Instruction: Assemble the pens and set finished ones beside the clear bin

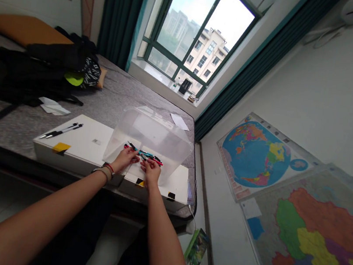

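A translucent plastic bin (163, 132) rests on white boxes, its open side toward me. Inside it lies a small heap of pens (148, 155) in black, red and teal. My left hand (126, 159), with bracelets at the wrist, reaches in from the left, its fingers closed on a pen in the heap. Close beside it, my right hand (151, 171) has fingers pinched at the pens too. Which pen each hand grips is partly hidden by the fingers. Two black-and-white pens (62, 130) lie side by side on the left white box (87, 130).
The boxes stand near the edge of a grey mattress (111, 83). Black bags (30, 68) and a crumpled tissue (54, 106) lie to the left. White paper (180, 122) is behind the bin. Wall maps (260, 151) hang at right, and a green box (196, 249) is below.
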### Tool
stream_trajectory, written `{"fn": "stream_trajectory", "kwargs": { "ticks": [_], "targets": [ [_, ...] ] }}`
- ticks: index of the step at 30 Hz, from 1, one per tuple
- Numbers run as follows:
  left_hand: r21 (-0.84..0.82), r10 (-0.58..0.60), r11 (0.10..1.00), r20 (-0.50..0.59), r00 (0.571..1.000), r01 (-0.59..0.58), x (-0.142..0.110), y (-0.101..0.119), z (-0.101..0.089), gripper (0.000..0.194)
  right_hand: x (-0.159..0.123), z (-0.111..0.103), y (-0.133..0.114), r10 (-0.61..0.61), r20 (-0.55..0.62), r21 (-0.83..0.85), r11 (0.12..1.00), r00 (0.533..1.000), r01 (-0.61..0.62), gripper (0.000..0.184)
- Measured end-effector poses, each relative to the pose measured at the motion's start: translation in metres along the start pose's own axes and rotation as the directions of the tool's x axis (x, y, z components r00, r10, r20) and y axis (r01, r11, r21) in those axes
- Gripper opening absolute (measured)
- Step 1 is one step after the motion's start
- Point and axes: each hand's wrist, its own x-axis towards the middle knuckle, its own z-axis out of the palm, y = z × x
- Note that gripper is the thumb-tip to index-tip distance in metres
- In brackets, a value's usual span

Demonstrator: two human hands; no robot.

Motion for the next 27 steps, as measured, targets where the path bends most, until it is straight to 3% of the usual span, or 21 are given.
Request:
{"fn": "stream_trajectory", "kwargs": {
  "ticks": [5,10,16,24,27],
  "targets": [
    [0.003,0.001,1.000,0.021,1.000,-0.001,-0.0004,0.0003,-0.0004,0.039,0.0029,0.0017,-0.0006,0.004,0.010,-0.156,0.988,1.000,-0.003,0.027],
    [-0.025,-0.009,1.000,0.013,1.000,0.009,-0.0009,0.0019,-0.0006,0.039,0.0022,0.0031,-0.0012,0.010,0.133,-0.293,0.956,0.991,0.030,0.035],
    [-0.022,-0.016,1.000,0.017,1.000,0.017,-0.0011,0.0017,-0.0003,0.041,0.0038,0.0018,0.0004,0.010,0.153,-0.272,0.962,0.988,0.032,0.026],
    [0.006,0.000,1.000,0.011,1.000,0.000,-0.0018,0.0005,0.0000,0.041,0.0034,0.0030,-0.0018,0.011,0.098,-0.319,0.948,0.995,0.021,0.048],
    [0.019,0.016,1.000,0.006,1.000,-0.016,-0.0028,0.0013,0.0009,0.040,0.0024,0.0041,-0.0055,0.063,0.078,-0.281,0.959,0.995,-0.039,0.044]
  ]
}}
